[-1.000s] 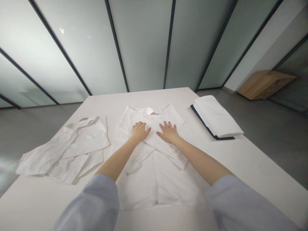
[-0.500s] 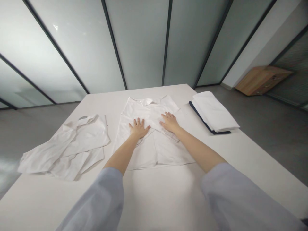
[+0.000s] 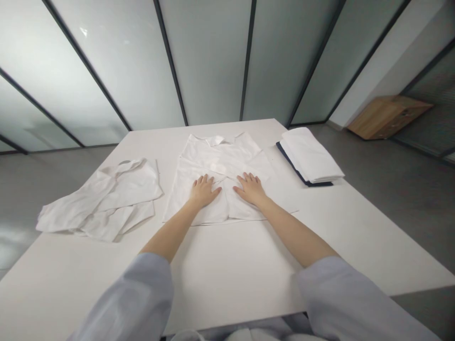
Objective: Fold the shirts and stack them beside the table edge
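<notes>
A white collared shirt point(image 3: 222, 161) lies flat in the middle of the white table point(image 3: 249, 255), its sides folded in and its collar at the far end. My left hand point(image 3: 203, 190) rests palm down on the shirt's near left part, fingers stretched out. My right hand point(image 3: 250, 188) lies flat on the near right part, fingers spread. Both hands hold nothing and press on the cloth. My light blue sleeves fill the bottom of the view.
A crumpled white garment point(image 3: 106, 201) lies on the table's left side. A stack of folded white cloth point(image 3: 310, 157) on a dark item sits at the right. Glass wall panels stand behind; a wooden cabinet point(image 3: 387, 116) is on the floor at right.
The shirt has slid away from me across the table, with both flat hands on it. My hands now rest nearer its lower hem, and more bare table shows in front.
</notes>
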### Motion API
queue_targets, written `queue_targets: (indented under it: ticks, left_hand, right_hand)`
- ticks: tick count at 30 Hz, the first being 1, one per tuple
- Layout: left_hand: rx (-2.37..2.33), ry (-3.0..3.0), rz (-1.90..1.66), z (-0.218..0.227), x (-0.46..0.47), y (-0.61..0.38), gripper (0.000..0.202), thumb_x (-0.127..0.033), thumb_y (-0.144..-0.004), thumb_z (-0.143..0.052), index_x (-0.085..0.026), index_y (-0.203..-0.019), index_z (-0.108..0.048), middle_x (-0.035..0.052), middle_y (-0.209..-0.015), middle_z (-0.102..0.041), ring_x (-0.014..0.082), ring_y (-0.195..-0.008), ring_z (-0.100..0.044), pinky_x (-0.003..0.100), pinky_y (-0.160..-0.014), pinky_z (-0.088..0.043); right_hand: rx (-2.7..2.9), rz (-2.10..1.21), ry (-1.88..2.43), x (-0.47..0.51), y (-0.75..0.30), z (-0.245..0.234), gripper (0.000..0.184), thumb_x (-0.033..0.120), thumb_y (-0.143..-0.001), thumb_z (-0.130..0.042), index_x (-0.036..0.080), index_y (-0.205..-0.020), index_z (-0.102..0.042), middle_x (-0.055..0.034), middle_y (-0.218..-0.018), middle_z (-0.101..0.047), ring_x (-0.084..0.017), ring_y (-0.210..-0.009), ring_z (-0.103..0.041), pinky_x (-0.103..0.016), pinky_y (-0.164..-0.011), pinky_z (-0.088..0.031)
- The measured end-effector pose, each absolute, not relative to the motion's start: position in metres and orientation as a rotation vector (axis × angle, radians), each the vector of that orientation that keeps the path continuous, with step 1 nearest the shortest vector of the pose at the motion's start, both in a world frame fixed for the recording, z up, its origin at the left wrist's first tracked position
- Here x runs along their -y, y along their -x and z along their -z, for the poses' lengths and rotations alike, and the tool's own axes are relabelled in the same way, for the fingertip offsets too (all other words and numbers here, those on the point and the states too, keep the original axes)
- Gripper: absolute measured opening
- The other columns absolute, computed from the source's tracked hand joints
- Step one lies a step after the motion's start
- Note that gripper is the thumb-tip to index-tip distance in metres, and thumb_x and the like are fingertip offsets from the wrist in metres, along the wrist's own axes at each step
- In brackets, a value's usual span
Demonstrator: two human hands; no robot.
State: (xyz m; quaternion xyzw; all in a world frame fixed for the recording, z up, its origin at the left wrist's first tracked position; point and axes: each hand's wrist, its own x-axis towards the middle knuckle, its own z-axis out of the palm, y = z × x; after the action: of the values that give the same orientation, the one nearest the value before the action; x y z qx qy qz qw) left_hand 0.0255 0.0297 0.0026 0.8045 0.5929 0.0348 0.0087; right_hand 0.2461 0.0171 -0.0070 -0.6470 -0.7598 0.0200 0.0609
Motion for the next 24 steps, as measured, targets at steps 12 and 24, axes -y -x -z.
queue_targets:
  ticks: [12,24]
  left_hand:
    - [-1.767,-2.525,-0.17,-0.003,-0.009,-0.016,0.091,-0.078,-0.079,-0.044,-0.016,-0.145,-0.039,0.0161,-0.156,-0.031,0.0334,-0.143,-0.029,0.047,-0.115,-0.024]
    - [-1.515,-2.697,-0.061,-0.006,0.004,-0.03,0.12,-0.083,-0.06,-0.057,-0.01,-0.151,-0.027,0.0204,-0.159,-0.02,0.0369,-0.147,-0.015,0.05,-0.119,-0.01]
  right_hand:
    - [2.303,0.023,1.751,-0.012,-0.254,0.001,0.041,0.039,-0.092,-0.053,0.017,-0.126,-0.06,-0.0148,-0.136,-0.054,-0.029,-0.125,-0.046,-0.042,-0.103,-0.034]
    - [2.218,-0.023,1.46,-0.013,-0.256,0.001,0.03,0.032,-0.087,-0.059,0.016,-0.11,-0.068,-0.0124,-0.113,-0.064,-0.027,-0.109,-0.053,-0.04,-0.095,-0.04]
